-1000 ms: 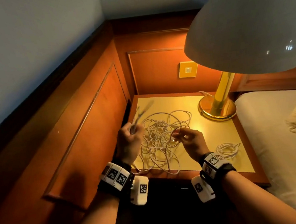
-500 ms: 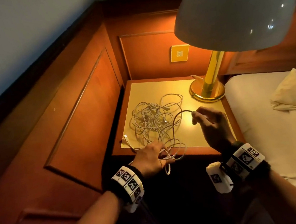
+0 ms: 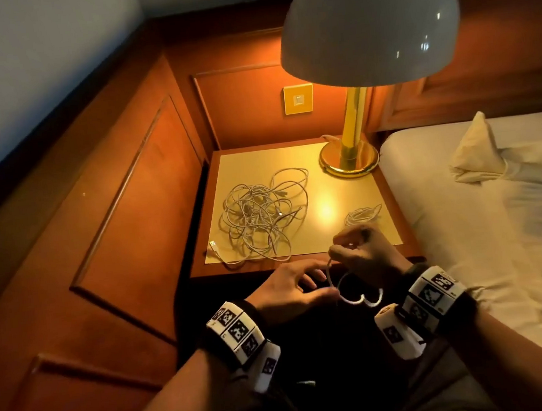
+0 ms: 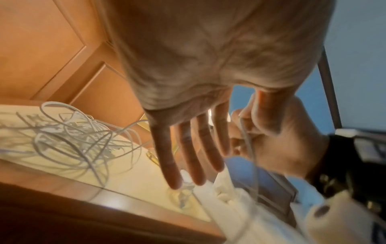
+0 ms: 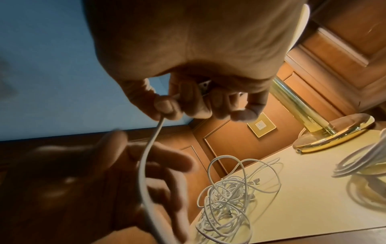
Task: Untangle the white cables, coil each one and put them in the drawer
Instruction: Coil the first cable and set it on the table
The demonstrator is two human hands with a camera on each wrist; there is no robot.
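A tangle of white cables lies on the nightstand top, one USB plug pointing to its left edge. A small coiled cable rests near the right edge. In front of the nightstand my right hand pinches one white cable near its end, between thumb and forefinger; the cable hangs down in a loop. My left hand is beside it with fingers straight and spread, holding nothing. No drawer is visible.
A brass lamp with a wide white shade stands at the nightstand's back right. A bed with a pillow lies to the right. Wooden panelling lines the left and back, with a wall switch.
Both hands have drawn back off the tangle to the front edge. The right hand now holds one cable clear of the pile; the left hand has let go of the strands and spread open.
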